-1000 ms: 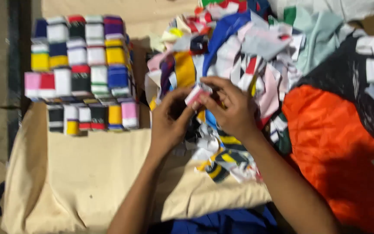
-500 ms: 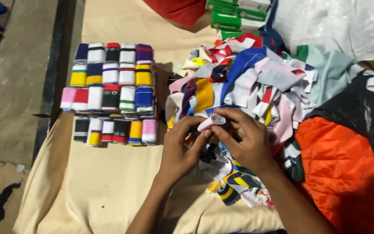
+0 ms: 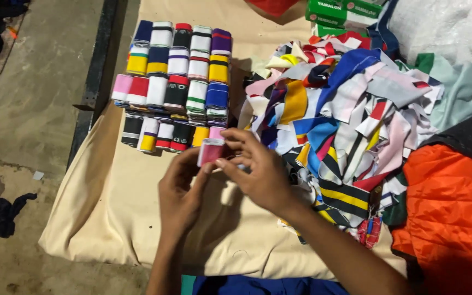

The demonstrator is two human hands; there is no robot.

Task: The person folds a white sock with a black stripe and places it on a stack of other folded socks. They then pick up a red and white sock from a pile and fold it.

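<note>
One folded pink-and-white fabric strip (image 3: pixel 210 151) sits pinched between both hands, left hand (image 3: pixel 180 192) and right hand (image 3: pixel 258 172) each closed on it, just below four rows of folded strips (image 3: pixel 176 82). A loose strip heap (image 3: pixel 345 120) lies right, on a beige cloth (image 3: pixel 110 207) over concrete floor (image 3: pixel 28 109); exact strip counts unclear

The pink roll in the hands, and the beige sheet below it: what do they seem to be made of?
The pink roll, held by the left hand and right hand, looks like soft matte knit fabric with a white band, probably ribbed trim; it bends into a folded loop. The beige sheet seems plain woven cloth, matte, with wrinkles and a draping edge.
</note>
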